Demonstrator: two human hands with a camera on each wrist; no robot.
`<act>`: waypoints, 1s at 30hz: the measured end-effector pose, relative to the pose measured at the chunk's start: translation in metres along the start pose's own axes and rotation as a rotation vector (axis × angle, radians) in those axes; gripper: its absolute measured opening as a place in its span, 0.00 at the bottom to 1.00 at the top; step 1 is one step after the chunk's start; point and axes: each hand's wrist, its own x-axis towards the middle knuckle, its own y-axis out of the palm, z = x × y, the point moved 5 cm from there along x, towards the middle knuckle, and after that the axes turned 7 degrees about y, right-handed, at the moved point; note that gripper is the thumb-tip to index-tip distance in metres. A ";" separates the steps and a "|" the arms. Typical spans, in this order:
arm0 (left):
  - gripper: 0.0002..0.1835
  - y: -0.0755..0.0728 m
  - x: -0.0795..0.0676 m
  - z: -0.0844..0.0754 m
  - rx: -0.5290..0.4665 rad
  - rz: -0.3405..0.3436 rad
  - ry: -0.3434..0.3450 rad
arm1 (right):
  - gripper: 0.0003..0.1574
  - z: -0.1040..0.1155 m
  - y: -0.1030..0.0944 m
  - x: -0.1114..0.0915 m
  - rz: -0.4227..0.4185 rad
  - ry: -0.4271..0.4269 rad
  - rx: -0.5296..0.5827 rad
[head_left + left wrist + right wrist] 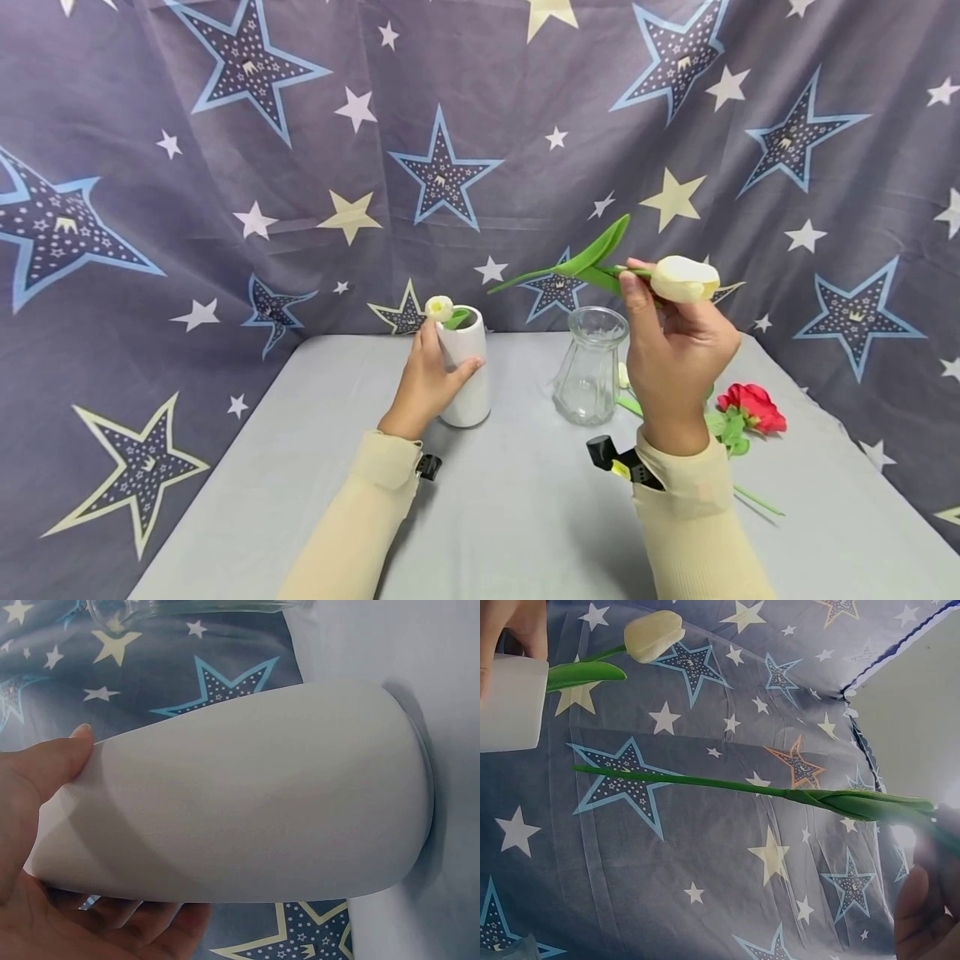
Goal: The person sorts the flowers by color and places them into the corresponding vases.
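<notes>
My left hand (427, 375) grips a white vase (467, 392) that stands upright on the table. In the left wrist view, the thumb and fingers lie around the upper part of the vase (247, 802). One white tulip (439, 308) pokes out of the vase mouth; its bloom (654, 636) and a green leaf show in the right wrist view. Up in the air to the right, my right hand (671, 350) pinches a second white tulip (684, 279) just below the bloom. Its green stem (682, 778) points left, toward the vase.
A clear glass vase (588, 375) stands between the hands. Behind the right forearm lie a red rose (752, 408) and another white bloom (623, 375) with green stems, on the grey tabletop (517, 517). A star-patterned cloth (480, 83) hangs at the back.
</notes>
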 end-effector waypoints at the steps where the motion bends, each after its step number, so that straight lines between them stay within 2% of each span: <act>1: 0.45 0.000 0.000 0.000 0.002 0.002 -0.002 | 0.11 0.000 0.000 0.000 0.002 0.001 -0.002; 15: 0.46 0.001 0.001 0.002 -0.002 0.011 -0.022 | 0.09 0.004 0.009 -0.004 0.046 -0.008 -0.062; 30: 0.45 0.001 0.001 0.002 0.002 0.013 -0.015 | 0.07 -0.001 0.012 -0.005 0.087 0.005 -0.084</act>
